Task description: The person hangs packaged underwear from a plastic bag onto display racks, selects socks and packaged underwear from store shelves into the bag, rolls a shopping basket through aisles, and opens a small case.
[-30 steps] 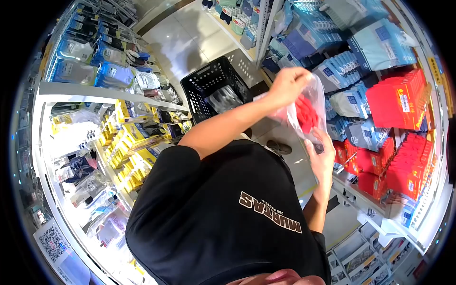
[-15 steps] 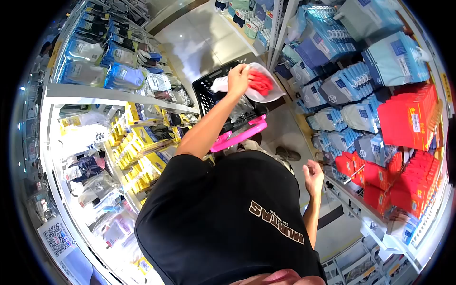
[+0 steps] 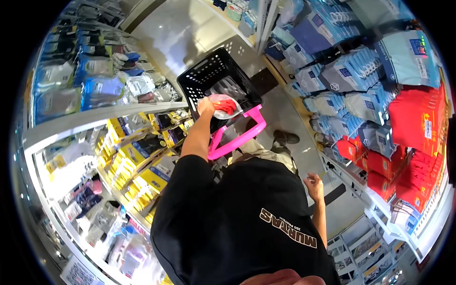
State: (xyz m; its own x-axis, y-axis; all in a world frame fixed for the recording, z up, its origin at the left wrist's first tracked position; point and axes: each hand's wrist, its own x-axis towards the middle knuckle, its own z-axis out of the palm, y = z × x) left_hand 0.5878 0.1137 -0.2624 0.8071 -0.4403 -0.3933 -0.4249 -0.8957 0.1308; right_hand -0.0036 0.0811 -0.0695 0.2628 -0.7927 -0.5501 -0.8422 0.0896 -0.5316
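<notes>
My left hand [image 3: 205, 105] is closed on the near edge of a clear plastic bag. Bright red folded cloth [image 3: 224, 105] shows inside the bag. Hand and bag are over the near left side of a black perforated basket [image 3: 209, 64], which stands on the floor with its pink handle [image 3: 242, 137] leaning toward me. Other clear plastic packets [image 3: 229, 89] lie inside the basket. Off to the right of my body hangs my right hand [image 3: 314, 186], its fingers loosely bent and apart, holding nothing.
Racks on the left carry packaged socks [image 3: 97, 66] and yellow-labelled packets [image 3: 137, 156]. On the right hang blue packets [image 3: 349, 71] and red packets [image 3: 420, 118]. My shoe [image 3: 286, 137] is on the tiled floor beside the basket.
My left hand has carried the bag of red cloth leftward and down to the basket. My right hand has let go of the bag and dropped to my side. The pink handle has come into view.
</notes>
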